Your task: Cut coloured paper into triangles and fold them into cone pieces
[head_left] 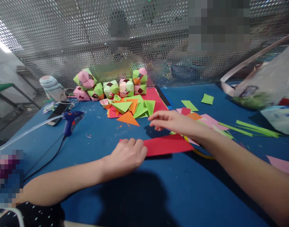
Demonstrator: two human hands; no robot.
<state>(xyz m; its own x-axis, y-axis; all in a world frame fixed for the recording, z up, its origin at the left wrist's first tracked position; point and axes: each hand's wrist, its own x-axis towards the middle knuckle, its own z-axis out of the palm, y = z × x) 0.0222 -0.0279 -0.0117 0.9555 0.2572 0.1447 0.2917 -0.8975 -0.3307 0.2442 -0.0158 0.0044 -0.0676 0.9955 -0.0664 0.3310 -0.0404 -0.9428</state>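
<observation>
A long red paper strip [168,145] lies across the middle, its right end lifted a little off the table. My left hand [129,155] is closed on its left end, with the fingers curled over the paper and the thumb side hidden. Above and behind the strip, my right hand [171,121] hovers with loosely bent fingers apart and nothing visible in them. Folded green and orange paper triangles [127,108] are piled just beyond, partly on red sheets [156,98].
Paper balls [111,89] line the back by a perforated metal screen [92,41]. On the left are a blue glue gun [70,121], a phone [58,114] and a bottle [52,86]. Green strips [258,128], paper scraps [212,121] and a clear bag [265,82] occupy the right.
</observation>
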